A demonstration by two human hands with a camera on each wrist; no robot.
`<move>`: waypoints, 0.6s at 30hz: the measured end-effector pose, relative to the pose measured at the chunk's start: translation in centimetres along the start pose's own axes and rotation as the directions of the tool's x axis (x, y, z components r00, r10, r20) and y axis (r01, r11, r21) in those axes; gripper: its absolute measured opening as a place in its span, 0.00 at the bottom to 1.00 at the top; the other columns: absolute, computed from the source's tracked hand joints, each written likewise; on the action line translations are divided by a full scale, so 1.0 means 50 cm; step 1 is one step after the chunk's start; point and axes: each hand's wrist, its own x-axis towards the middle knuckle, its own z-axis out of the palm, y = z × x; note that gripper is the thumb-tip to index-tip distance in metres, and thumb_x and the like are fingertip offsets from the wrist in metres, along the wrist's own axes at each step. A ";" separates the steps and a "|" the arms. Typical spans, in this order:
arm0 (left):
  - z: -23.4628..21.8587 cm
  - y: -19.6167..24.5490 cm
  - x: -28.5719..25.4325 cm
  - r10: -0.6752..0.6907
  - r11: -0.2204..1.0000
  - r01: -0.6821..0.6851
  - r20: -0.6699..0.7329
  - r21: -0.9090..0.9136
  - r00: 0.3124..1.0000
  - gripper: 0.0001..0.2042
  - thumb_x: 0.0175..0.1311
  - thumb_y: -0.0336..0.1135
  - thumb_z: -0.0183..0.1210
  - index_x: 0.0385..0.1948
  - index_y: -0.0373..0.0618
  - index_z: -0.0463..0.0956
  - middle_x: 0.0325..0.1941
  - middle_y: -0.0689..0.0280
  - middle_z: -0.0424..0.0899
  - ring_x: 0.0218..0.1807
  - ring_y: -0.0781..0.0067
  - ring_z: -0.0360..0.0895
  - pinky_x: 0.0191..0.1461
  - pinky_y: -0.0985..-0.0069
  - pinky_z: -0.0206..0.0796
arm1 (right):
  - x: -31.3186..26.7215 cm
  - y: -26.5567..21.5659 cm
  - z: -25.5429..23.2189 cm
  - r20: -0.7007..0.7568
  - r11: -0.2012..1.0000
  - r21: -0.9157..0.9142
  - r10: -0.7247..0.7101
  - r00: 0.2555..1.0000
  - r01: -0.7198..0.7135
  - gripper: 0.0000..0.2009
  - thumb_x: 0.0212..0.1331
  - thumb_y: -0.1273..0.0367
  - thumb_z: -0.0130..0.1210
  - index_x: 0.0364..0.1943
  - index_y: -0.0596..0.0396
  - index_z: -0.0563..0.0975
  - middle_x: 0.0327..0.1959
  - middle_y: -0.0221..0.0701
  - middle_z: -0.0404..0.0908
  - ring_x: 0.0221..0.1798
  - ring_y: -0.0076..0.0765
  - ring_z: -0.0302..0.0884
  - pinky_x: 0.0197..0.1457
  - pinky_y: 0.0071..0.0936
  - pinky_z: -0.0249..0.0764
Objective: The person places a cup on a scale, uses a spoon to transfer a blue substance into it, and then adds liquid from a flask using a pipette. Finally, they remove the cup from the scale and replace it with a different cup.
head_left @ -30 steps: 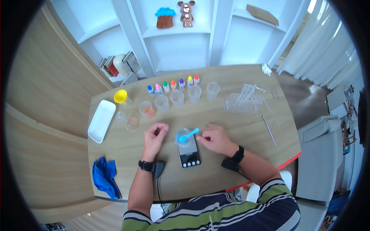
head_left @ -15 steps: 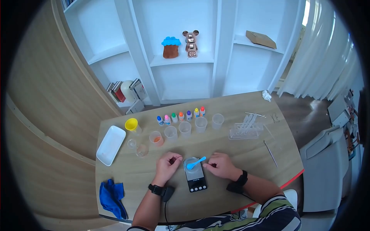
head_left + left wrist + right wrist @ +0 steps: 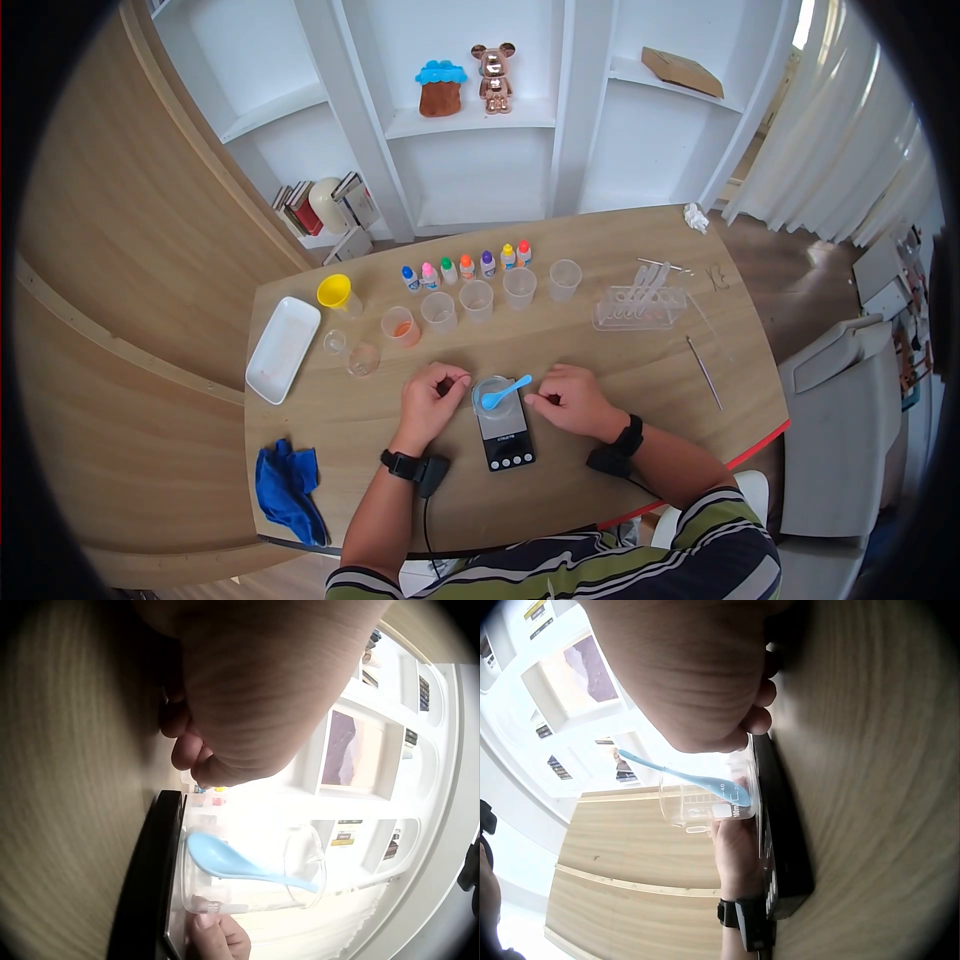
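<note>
A small clear beaker [image 3: 694,802] with printed marks stands on a black pocket scale [image 3: 507,447] in front of the person. Inside it leans a light blue spoon [image 3: 506,391], its handle sticking out over the rim. On the scale's left, the left hand [image 3: 430,405] rests on the table with loosely curled fingers and holds nothing. The right hand [image 3: 577,402] lies on the other side, also loosely curled and holding nothing, its fingertips close to the scale. Both wrist views show the beaker and spoon between the two hands.
Beyond the hands stand several plastic cups [image 3: 476,300], one with orange liquid [image 3: 402,328], and a row of colour bottles [image 3: 467,267]. At left are a white tray [image 3: 283,350], a yellow-topped cup [image 3: 336,292] and a blue cloth [image 3: 290,490]. A tube rack [image 3: 640,310] stands at right.
The head view tilts up, then slightly back down. Both hands stay beside the scale, and the beaker and spoon keep their places.
</note>
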 end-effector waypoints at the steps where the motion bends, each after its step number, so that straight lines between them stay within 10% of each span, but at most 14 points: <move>1: 0.000 0.002 0.000 -0.007 1.000 0.007 -0.002 -0.003 1.000 0.04 0.68 0.32 0.73 0.38 0.43 0.90 0.31 0.65 0.88 0.32 0.74 0.82 0.38 0.73 0.74 | 0.001 -0.001 -0.001 -0.004 1.000 0.003 0.001 1.000 -0.001 0.16 0.62 0.70 0.74 0.21 0.57 0.78 0.18 0.34 0.74 0.26 0.44 0.71 0.32 0.41 0.68; 18: -0.002 0.013 0.000 0.025 0.999 -0.025 0.000 0.047 1.000 0.03 0.66 0.30 0.73 0.37 0.44 0.89 0.33 0.66 0.89 0.33 0.71 0.83 0.39 0.72 0.75 | 0.003 -0.002 -0.002 0.003 1.000 -0.017 0.011 1.000 -0.011 0.16 0.61 0.67 0.74 0.20 0.54 0.79 0.18 0.33 0.74 0.26 0.45 0.74 0.31 0.42 0.70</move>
